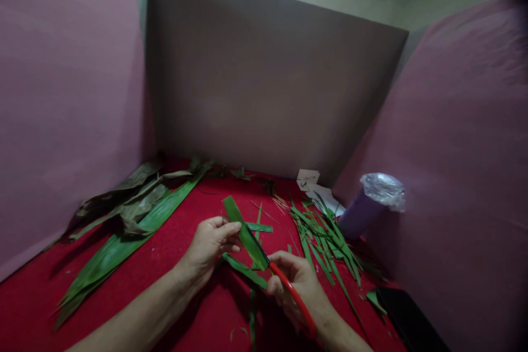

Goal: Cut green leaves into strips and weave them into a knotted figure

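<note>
My left hand pinches a green leaf strip between thumb and fingers, holding it up over the red table. My right hand is closed round red-handled scissors. The scissors' dark blades meet the lower end of the strip. A second narrow green strip hangs below the blades, between both hands.
Long green and dried brown leaves lie at the left. A heap of cut green strips lies to the right. Beyond it are white paper pieces, a purple cup with a plastic cover and a black object. Pink and grey panels enclose the table.
</note>
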### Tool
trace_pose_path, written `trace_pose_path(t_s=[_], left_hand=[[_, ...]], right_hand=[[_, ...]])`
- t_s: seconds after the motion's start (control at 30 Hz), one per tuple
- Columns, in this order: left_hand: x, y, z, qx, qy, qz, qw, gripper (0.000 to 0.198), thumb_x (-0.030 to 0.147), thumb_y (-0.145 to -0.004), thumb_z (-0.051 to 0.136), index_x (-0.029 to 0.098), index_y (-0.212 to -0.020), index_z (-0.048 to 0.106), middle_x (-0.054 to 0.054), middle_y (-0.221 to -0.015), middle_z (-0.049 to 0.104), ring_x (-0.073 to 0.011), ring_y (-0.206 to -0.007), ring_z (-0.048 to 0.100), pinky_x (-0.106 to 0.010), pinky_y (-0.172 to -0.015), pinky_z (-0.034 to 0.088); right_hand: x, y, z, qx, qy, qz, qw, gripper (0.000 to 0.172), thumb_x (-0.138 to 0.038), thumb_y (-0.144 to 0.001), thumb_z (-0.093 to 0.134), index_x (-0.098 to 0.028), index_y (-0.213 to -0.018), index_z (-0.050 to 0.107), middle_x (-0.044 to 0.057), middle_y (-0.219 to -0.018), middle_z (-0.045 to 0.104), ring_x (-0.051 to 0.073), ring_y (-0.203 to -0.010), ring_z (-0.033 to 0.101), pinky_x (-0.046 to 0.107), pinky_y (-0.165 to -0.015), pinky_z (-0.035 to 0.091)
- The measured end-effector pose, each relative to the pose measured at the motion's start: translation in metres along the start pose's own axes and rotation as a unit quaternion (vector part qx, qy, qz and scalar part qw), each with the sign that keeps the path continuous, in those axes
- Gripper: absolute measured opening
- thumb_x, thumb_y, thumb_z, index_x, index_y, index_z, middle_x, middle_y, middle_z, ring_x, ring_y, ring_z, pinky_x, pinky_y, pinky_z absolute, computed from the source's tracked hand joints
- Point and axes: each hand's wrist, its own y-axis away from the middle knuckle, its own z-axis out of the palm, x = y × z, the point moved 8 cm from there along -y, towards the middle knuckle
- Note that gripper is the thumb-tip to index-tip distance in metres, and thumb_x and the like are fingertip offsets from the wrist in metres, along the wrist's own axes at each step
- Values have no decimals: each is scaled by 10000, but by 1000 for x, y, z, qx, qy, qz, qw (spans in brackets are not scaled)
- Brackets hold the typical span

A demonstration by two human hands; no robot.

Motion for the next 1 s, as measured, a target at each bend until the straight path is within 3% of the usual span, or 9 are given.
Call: trace_pose_path(t_s=[0.17, 0.37, 0.73, 1.0], left_hand=[[0, -1, -1, 3, 4, 0, 1000, 128, 208, -673, 653, 122, -636, 566, -34, -593, 644, -100, -495, 588, -195, -473, 479], [-1, -3, 0, -10, 15, 4, 1000, 136, 211, -663, 662, 133, -611, 564, -19, -557, 635, -94, -470, 576, -194, -466, 477], [-3, -1, 6, -32, 7, 8, 999, 131, 227, -663, 655, 127, -625, 580, -24, -551, 629, -105, -475, 568, -214, -472, 470], [-4, -1, 7, -36, 14, 2, 999, 140, 233, -658, 661, 127, -616, 579, -20, -543, 621, -104, -470, 567, -213, -476, 465]], right_hand=[[-7, 3, 4, -33, 56, -22, 998, 462, -490, -598, 701, -148, -833, 498, -86, -477, 466, 18, -339, 288, 150, -335, 204], [-2, 5, 4, -73, 95, -36, 992, 637, -655, -599, 596, -158, -975, 464, -105, -472, 381, 25, -347, 266, 156, -334, 195], [-8, 4, 8, -87, 142, -81, 983, 570, -677, -685, 491, -158, -914, 436, -109, -458, 349, 25, -326, 261, 157, -330, 208], [-13, 6, 14, -53, 71, -35, 995, 511, -619, -599, 629, -169, -752, 440, -105, -432, 397, 8, -291, 253, 155, -306, 161]])
